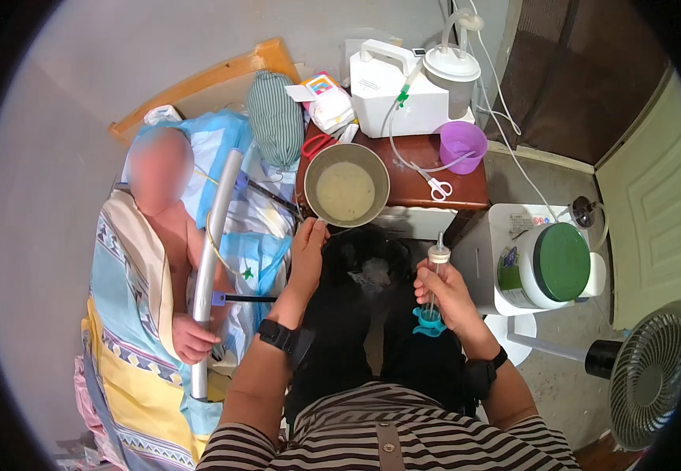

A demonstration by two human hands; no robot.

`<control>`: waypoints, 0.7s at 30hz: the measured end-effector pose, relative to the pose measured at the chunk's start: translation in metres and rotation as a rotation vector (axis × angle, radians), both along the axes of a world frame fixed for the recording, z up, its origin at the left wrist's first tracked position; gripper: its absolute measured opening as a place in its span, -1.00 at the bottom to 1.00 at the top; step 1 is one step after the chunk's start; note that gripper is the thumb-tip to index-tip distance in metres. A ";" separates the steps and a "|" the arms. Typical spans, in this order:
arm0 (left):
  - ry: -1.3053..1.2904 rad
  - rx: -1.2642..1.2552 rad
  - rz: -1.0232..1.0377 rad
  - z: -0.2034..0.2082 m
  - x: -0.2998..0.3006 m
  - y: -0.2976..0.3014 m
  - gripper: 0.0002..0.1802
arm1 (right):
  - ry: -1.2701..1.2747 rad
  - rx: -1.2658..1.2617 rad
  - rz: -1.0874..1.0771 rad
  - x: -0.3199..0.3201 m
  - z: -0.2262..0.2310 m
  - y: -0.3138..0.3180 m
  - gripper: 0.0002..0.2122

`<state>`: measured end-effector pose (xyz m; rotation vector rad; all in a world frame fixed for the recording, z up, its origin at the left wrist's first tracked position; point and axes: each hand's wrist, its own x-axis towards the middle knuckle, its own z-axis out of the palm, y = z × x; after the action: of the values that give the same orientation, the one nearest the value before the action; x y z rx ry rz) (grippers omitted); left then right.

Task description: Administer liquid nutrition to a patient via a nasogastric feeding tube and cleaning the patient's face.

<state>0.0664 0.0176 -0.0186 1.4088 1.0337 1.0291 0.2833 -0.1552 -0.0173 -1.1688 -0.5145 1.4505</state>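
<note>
My left hand is closed at the near lower rim of a round metal pot, apparently gripping its edge or a short handle hidden under my fingers. Pale, cloudy liquid fills the bottom of the pot, which is tipped slightly toward me. In my right hand is a clear feeding syringe, nozzle pointing up, with teal finger rings at its lower end. Its barrel is partly covered by my fingers, so its contents cannot be made out. The two hands are apart, above my dark trousers.
On the left a person lies in bed behind a metal rail; a thin tube with a green clip hangs there. A brown table bears a white suction machine, purple cup and scissors. A green-lidded tub and fan stand right.
</note>
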 end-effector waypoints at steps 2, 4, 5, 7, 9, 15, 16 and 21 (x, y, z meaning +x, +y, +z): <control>0.081 0.089 -0.012 0.009 -0.021 -0.014 -0.70 | -0.068 0.007 -0.015 -0.001 0.007 -0.002 -0.74; 0.124 0.141 -0.034 0.025 -0.036 -0.031 -0.72 | -0.065 0.029 -0.061 -0.004 0.012 -0.006 -0.70; 0.137 0.167 -0.050 0.030 -0.042 -0.038 -0.73 | -0.077 0.031 -0.064 -0.005 0.017 -0.009 -0.67; 0.191 0.232 -0.091 0.033 -0.056 -0.053 -0.76 | -0.135 0.033 -0.045 -0.007 0.022 -0.015 -0.59; 0.242 0.262 -0.154 0.037 -0.067 -0.066 -0.77 | -0.219 0.044 -0.007 -0.012 0.029 -0.021 -0.49; 0.345 0.299 -0.335 0.023 -0.083 -0.098 -0.78 | -0.359 0.005 0.113 -0.033 0.026 -0.046 -0.50; 0.369 0.303 -0.352 0.021 -0.084 -0.101 -0.77 | -0.377 -0.018 0.152 -0.036 0.023 -0.051 -0.49; 0.458 0.372 -0.371 0.007 -0.084 -0.113 -0.75 | -0.430 -0.142 0.247 -0.045 0.011 -0.076 -0.51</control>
<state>-0.0179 -0.0958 -0.0112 2.1183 0.8710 0.6549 0.2383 -0.2313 -0.0058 -1.5882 -0.8889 1.4622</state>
